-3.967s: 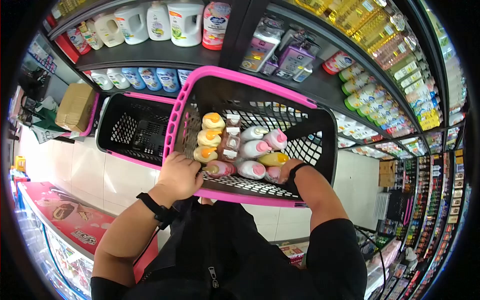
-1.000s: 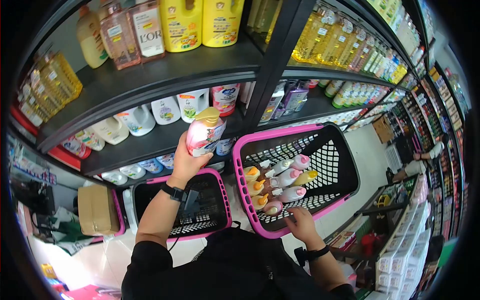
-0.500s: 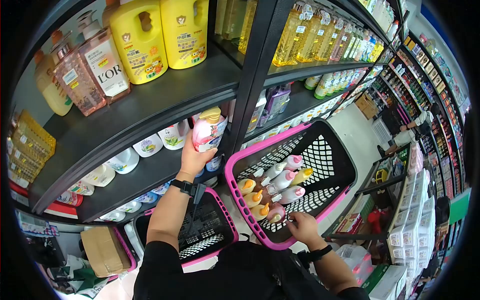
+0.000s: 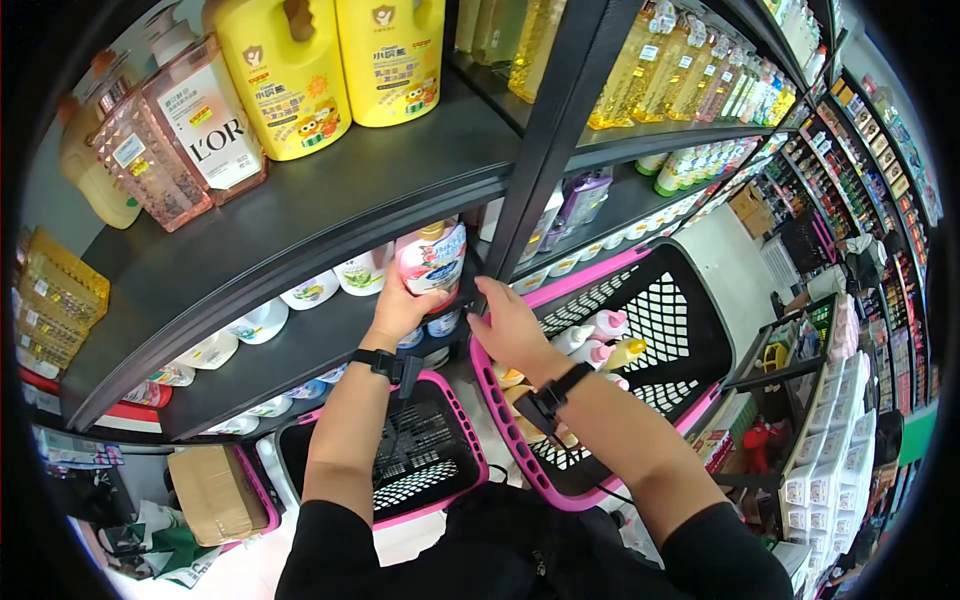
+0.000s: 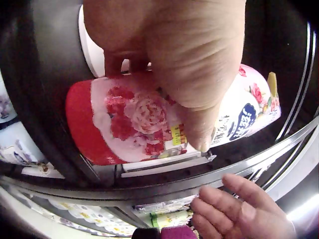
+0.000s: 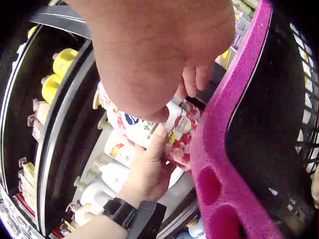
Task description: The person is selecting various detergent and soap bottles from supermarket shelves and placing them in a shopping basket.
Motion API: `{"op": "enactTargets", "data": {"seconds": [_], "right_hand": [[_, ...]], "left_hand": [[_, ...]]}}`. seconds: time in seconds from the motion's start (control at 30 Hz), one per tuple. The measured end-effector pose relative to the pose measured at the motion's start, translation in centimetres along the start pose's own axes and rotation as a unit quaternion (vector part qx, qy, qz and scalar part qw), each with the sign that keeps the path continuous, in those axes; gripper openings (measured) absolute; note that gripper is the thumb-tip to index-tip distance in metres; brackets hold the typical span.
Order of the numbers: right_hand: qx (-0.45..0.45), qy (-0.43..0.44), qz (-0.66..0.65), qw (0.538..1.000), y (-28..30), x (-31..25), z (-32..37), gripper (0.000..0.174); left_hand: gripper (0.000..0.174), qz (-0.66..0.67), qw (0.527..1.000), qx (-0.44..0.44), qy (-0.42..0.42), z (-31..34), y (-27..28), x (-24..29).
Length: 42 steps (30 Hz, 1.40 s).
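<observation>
My left hand (image 4: 402,310) grips the side of a pink and white body wash bottle (image 4: 432,262) with a rose print and a red base. In the left wrist view the thumb (image 5: 199,130) presses across the label of this bottle (image 5: 144,117). The bottle overlaps the lower shelf beside the dark post, its top close under the upper shelf's edge. My right hand (image 4: 515,325) reaches over the pink basket rim (image 6: 214,124) towards the bottle, its fingers loosely extended and nothing in them. Below that forearm, several pump bottles (image 4: 592,352) stand in the basket, partly hidden.
The upper shelf (image 4: 330,200) carries yellow jugs (image 4: 285,90) and pump bottles. White bottles (image 4: 312,290) line the lower shelf. A second black basket (image 4: 440,470) stands on the floor, with a cardboard box (image 4: 215,495) to its left. A black post (image 4: 555,130) divides the shelving.
Earlier both hands were at the basket; since then my left hand has taken hold of the body wash bottle. My right hand has moved from the basket's near side up towards it.
</observation>
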State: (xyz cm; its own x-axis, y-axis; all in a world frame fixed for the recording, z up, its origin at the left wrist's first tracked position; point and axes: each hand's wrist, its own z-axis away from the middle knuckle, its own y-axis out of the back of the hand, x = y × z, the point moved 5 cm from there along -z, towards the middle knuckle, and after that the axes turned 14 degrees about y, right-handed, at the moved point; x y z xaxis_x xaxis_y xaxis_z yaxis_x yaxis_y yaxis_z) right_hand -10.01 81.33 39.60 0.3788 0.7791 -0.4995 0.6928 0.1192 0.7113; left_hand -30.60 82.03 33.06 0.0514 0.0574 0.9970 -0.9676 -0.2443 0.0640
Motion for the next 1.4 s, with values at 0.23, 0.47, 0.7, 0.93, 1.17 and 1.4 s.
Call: {"op": "enactTargets", "data": {"seconds": [0.23,0.47,0.7,0.93,1.17,1.4], "right_hand": [[-0.125,-0.144,0.087,0.978,-4.2,1.8,-2.8,0.069],[0.055,-0.026,0.1,0.993,-4.2,1.4,-2.0,0.042],[0.001,-0.037,0.131,0.991,-4.4,1.5,-1.8,0.031],[-0.037,-0.046,0.088,0.994,-4.2,2.2,-1.7,0.034],[-0.062,-0.054,0.014,0.997,-3.9,3.1,-1.8,0.04],[-0.064,-0.034,0.012,0.997,-4.0,3.1,-1.7,0.038]], "left_hand": [[0.067,-0.135,0.991,0.013,0.005,0.1,0.1,-3.5],[0.072,-0.189,0.981,0.039,-0.005,0.2,-0.2,-2.5],[0.081,-0.335,0.938,0.078,0.044,-0.4,-0.7,-4.4],[0.079,-0.377,0.921,0.095,0.019,-0.3,-1.1,-4.2],[0.077,-0.383,0.919,0.092,-0.004,-0.3,-1.3,-3.7],[0.081,-0.391,0.915,0.098,0.024,0.0,-1.2,-3.7]]}}
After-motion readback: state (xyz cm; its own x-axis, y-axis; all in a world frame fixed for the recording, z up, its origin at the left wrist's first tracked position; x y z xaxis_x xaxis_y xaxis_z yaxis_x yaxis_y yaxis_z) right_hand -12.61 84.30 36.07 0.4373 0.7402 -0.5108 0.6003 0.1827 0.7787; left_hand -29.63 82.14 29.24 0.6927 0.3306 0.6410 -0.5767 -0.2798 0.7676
